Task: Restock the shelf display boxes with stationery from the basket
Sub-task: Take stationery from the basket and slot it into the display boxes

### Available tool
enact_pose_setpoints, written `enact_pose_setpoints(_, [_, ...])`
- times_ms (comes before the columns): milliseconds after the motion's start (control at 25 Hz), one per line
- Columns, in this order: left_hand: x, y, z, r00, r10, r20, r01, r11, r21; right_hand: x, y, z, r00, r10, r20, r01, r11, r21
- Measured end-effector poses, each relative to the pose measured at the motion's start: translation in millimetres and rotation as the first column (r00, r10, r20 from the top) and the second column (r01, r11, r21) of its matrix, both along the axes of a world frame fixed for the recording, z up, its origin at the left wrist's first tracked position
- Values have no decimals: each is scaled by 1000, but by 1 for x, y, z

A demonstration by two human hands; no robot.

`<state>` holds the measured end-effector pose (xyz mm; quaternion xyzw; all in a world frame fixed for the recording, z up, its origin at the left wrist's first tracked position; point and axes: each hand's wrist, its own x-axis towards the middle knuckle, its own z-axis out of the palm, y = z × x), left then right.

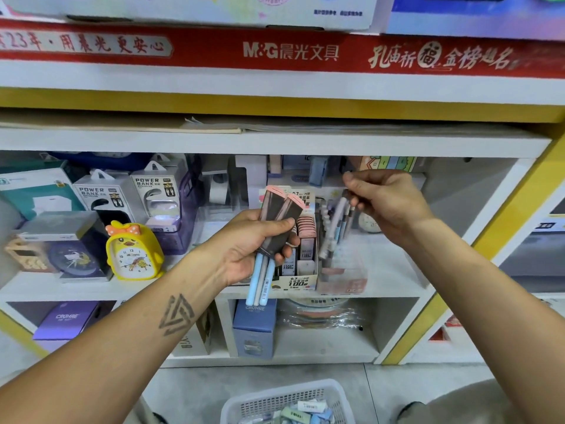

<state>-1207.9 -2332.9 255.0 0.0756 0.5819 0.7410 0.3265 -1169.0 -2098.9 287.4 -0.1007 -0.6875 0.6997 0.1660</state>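
So the left hand is wrapped around a bundle of pens, thumb across the front, holding them upright in front of the middle shelf. The right hand is up and to the right, fingers curled and pinching the tops of a few pens that stand in a clear display box. That box sits on the shelf just right of a lead refill box marked 0.7 HB, which the left-hand bundle partly covers.

Off to the left on the same shelf there's a yellow duck alarm clock and a couple of power bank packs behind it. One shelf down, a blue CRUHRE box. The white basket is on the floor at the bottom edge, with pale green and blue packets inside.

The bundle itself: dark grey sleeves with pink caps on top, light blue and grey barrels poking out below the hand. The pens in the display box are pastel, blue and lilac-ish, kind of blurry though.
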Motion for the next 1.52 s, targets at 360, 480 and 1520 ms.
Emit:
enact_pose_setpoints(360, [2,30,0,992,-12,126,1,997,82,15,39,-4,978,-165,-127,207,699,684])
enact_pose_setpoints(480, [2,35,-3,992,-28,124,15,994,107,15,35,-16,991,-106,-86,131,574,809])
enact_pose_setpoints(1520, [2,27,-6,998,-21,53,14,992,126,17,27,-16,993,-117,20,39,480,876])
